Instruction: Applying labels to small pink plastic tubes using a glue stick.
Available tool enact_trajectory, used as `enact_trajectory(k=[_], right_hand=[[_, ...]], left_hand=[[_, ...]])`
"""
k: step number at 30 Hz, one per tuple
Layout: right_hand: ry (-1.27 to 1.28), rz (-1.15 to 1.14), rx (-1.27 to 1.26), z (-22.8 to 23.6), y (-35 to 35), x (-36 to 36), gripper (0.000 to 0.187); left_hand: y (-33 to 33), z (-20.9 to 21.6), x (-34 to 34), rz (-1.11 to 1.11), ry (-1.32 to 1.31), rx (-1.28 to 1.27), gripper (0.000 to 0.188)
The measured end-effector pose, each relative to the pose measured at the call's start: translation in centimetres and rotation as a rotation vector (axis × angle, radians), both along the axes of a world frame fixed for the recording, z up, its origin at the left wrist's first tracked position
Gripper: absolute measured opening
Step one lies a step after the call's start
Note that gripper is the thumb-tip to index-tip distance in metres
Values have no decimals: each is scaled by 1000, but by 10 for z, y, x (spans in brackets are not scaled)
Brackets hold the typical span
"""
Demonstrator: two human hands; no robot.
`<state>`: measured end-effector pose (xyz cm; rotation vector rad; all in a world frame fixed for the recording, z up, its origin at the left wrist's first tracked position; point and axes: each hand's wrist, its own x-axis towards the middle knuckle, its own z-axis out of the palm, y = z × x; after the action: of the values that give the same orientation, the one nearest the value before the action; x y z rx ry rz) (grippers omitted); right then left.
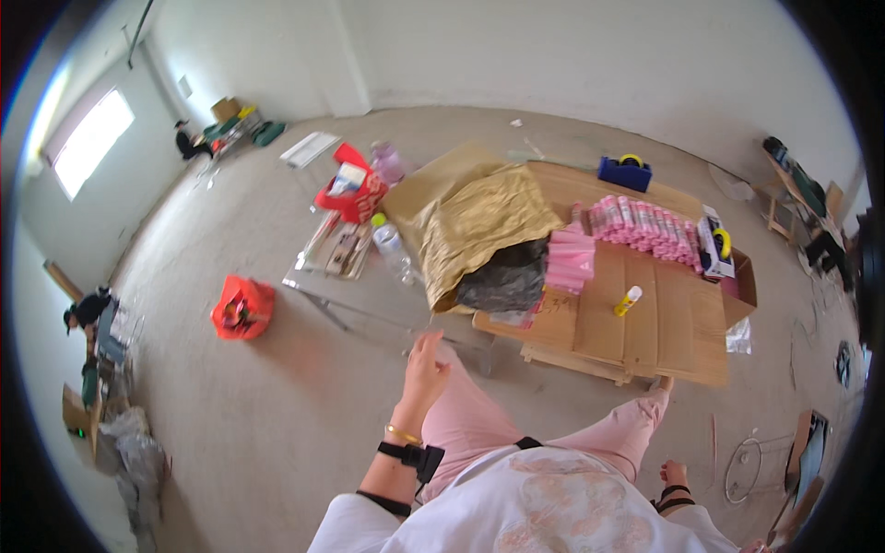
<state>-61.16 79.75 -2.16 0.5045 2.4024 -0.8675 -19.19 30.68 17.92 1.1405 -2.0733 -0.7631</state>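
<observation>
The left hand (pixel 426 367) was raised in front of the body with its fingers loosely spread and nothing in its grasp, hovering above the bare concrete floor (pixel 277 405) just short of the near edge of the low grey table (pixel 369 293). The right hand (pixel 674 475) hung low beside the right knee, small and partly masked by the pink trouser leg; its fingers looked curled, but whether it held anything could not be told. Nearest the left hand, on the work surface, lay a gold foil bag (pixel 470 226) slumped over a dark plastic bag (pixel 505 279), the dark one mostly hidden beneath it. Just right of them stood a stack of pink packets (pixel 569 260), and farther back a long row of pink rolls (pixel 645 226) crossed the flattened cardboard (pixel 645 323). A small yellow-and-white glue stick (pixel 628 300) lay on the cardboard, apart from the rest. A clear water bottle (pixel 392 247) lay on the grey table beside a red bag (pixel 352 192), whose contents were too small to make out. An orange bag (pixel 242 309) sat on the floor, well apart to the left. The room's far corners were bent and dimmed by the lens rim.
</observation>
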Motion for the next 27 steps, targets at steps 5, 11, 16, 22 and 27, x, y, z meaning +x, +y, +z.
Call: enact_trajectory(k=[5,11,16,22,27], right_hand=[[-76,-1,-103,-13,19,6,18],[-162,-73,-47,-37,46,21,17],[-190,-62,-61,-42,46,25,16],[-85,-159,-113,-46,35,42,11],[70,-232,-73,-48,31,32,13]], left_hand=[[-4,9,-6,-166,-110,58,39],[-29,31,-64,-349,5,-12,32],[-59,62,-141,-469,-43,-29,31],[-88,43,-252,-597,-31,76,39],[-128,4,-324,-504,-287,-68,38]])
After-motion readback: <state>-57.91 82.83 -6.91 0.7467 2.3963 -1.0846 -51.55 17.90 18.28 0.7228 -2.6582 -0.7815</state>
